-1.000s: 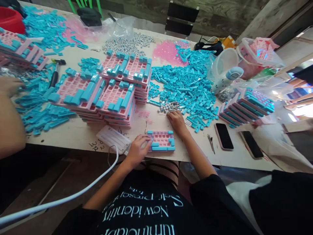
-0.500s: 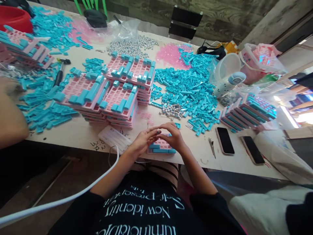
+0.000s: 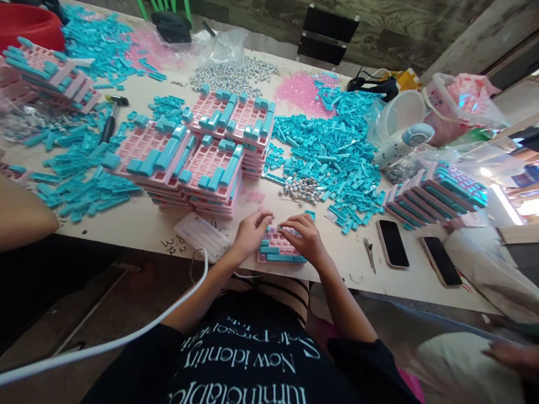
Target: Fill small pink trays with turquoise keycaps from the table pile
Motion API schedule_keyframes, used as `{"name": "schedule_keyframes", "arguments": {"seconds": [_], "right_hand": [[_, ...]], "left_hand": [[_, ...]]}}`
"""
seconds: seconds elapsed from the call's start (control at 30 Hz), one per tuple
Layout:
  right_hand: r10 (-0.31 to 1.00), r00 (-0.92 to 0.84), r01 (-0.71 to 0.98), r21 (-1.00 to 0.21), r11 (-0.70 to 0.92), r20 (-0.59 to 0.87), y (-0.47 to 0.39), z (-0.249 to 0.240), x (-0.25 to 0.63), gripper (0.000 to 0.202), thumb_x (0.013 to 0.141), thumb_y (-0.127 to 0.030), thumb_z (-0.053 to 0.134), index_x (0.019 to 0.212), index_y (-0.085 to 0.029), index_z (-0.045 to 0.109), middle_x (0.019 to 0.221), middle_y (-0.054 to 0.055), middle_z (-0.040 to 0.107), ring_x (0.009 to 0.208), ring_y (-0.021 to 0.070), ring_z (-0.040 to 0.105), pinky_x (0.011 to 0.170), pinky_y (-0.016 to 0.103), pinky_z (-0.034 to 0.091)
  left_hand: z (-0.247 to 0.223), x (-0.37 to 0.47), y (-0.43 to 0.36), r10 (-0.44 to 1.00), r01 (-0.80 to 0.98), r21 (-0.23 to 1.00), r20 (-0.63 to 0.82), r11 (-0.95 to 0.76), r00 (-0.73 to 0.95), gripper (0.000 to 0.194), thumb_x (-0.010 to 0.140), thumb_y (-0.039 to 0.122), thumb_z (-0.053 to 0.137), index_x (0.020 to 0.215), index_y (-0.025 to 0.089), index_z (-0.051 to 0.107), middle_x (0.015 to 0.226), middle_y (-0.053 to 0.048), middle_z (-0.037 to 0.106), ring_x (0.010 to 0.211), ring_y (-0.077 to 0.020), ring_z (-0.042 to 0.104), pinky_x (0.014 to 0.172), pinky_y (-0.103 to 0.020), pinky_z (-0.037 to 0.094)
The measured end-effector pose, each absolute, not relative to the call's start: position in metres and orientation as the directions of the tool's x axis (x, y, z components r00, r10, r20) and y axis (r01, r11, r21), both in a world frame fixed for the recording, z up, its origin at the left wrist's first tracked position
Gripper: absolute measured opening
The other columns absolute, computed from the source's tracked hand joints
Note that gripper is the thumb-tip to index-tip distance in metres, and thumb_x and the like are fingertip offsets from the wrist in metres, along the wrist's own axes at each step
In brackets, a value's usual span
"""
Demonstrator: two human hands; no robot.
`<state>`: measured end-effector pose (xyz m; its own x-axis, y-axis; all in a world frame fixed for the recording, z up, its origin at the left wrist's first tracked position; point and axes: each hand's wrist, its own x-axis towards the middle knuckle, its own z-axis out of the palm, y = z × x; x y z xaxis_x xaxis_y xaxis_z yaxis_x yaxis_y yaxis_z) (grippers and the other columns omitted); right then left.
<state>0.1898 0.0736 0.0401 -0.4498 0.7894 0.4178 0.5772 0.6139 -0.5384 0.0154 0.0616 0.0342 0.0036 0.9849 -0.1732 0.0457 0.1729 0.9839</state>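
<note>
Keyboard [image 3: 283, 258] — left hand [image 3: 251, 234] now parted leftward, grip unclear; right hand [image 3: 310, 240] above it, apparently alone pinching a small part [image 3: 279, 227].

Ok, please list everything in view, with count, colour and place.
keyboard: one, pink and blue, front centre
stacked keyboards: many, pink and blue, centre, far left, right
keycaps: many, blue, heaps left and right
small parts: many, whitish, centre and back
pink pieces: many, pink, back
hammer: one, black handle, left
power strip: one, white, front left
metal tool: one, grey, front right
phones: two, black screens, front right
bottle: one, pale, right
bucket: one, translucent, right
tub: one, red, back left
table: one, pale, middle
co-worker's arm: one, bare, left edge
left hand, right hand: two, bare, front keyboard
</note>
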Motion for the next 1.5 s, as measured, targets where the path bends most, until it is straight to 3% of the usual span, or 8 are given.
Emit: {"name": "schedule_keyframes", "arguments": {"seconds": [0.1,0.2,0.43,0.93,1.07,1.2,1.37,1.5], "right_hand": [[0.774,-0.513,0.580,-0.515,0.631,0.370,0.071,0.035,0.193,0.014,0.084,-0.031,0.059,0.088,-0.022,0.069,0.081,0.006,0.065,0.080,0.0183,0.055,0.075,0.034,0.046],[0.753,-0.576,0.604,-0.453,0.655,0.320,0.066,0.027,0.194,0.015,0.086,-0.029,0.057,0.087,-0.022,0.069,0.082,0.006,0.066,0.079,0.0183,0.055,0.074,0.034,0.045],[0.757,-0.589,0.700,-0.291,0.653,0.283,0.060,0.016,0.191,0.019,0.088,-0.024,0.051,0.091,-0.021,0.069,0.085,0.007,0.065,0.081,0.0197,0.053,0.073,0.032,0.044],[0.745,-0.632,0.699,-0.259,0.667,0.215,0.064,0.018,0.187,0.021,0.090,-0.023,0.048,0.085,-0.020,0.068,0.079,0.007,0.062,0.077,0.0191,0.050,0.071,0.031,0.042],[0.746,-0.612,0.659,-0.352,0.664,0.262,0.065,0.018,0.189,0.018,0.089,-0.025,0.051,0.086,-0.019,0.068,0.078,0.007,0.062,0.077,0.0192,0.052,0.071,0.032,0.045],[0.764,-0.498,0.600,-0.473,0.645,0.411,0.063,0.021,0.192,0.015,0.087,-0.025,0.053,0.090,-0.021,0.067,0.079,0.007,0.062,0.078,0.0197,0.055,0.073,0.035,0.047],[0.778,-0.359,0.549,-0.558,0.622,0.515,0.064,0.033,0.181,0.023,0.085,-0.021,0.055,0.107,-0.025,0.062,0.088,0.007,0.063,0.079,0.0199,0.058,0.074,0.036,0.048],[0.822,-0.327,0.517,-0.640,0.568,0.466,0.066,0.044,0.168,0.031,0.086,-0.025,0.055,0.116,-0.025,0.057,0.082,0.005,0.062,0.072,0.0177,0.058,0.069,0.034,0.049]], "left_hand": [[0.028,0.003,0.083,0.998,0.598,0.801,0.059,-0.046,-0.003,0.027,0.081,0.014,0.050,0.106,0.015,0.062,0.120,-0.014,0.056,0.117,-0.0280,0.048,0.103,-0.044,0.035],[0.019,0.002,0.107,0.998,0.806,0.591,0.060,-0.019,-0.020,0.045,0.079,0.005,0.044,0.123,0.010,0.051,0.136,-0.021,0.041,0.128,-0.0350,0.035,0.105,-0.049,0.030],[0.009,0.007,0.125,1.000,0.902,0.431,0.029,-0.021,0.010,0.048,0.080,-0.005,0.026,0.126,-0.004,0.044,0.134,-0.029,0.038,0.131,-0.0320,0.030,0.105,-0.044,0.028],[0.007,-0.011,0.112,0.995,0.846,0.524,0.049,-0.095,0.082,0.030,0.082,0.005,0.037,0.085,0.010,0.066,0.095,-0.016,0.060,0.089,-0.0233,0.055,0.082,-0.034,0.043],[0.013,-0.009,0.112,0.999,0.703,0.710,0.035,-0.034,0.013,0.027,0.078,0.002,0.043,0.086,0.009,0.068,0.096,-0.015,0.063,0.094,-0.0229,0.058,0.089,-0.036,0.042],[0.020,-0.002,0.105,0.989,0.175,0.982,-0.050,0.074,-0.138,0.021,0.075,0.009,0.054,0.092,0.013,0.066,0.099,-0.010,0.065,0.092,-0.0172,0.060,0.085,-0.031,0.046],[0.039,0.018,0.084,0.859,-0.597,0.684,-0.512,0.419,0.017,0.010,0.076,0.013,0.050,0.085,0.013,0.056,0.074,-0.002,0.060,0.054,-0.0049,0.051,0.055,-0.019,0.041],[0.050,0.026,0.065,0.881,-0.533,0.707,-0.425,0.465,0.206,0.015,0.077,0.025,0.054,0.089,0.016,0.052,0.059,0.006,0.047,0.039,-0.0023,0.034,0.042,-0.017,0.026]]}}
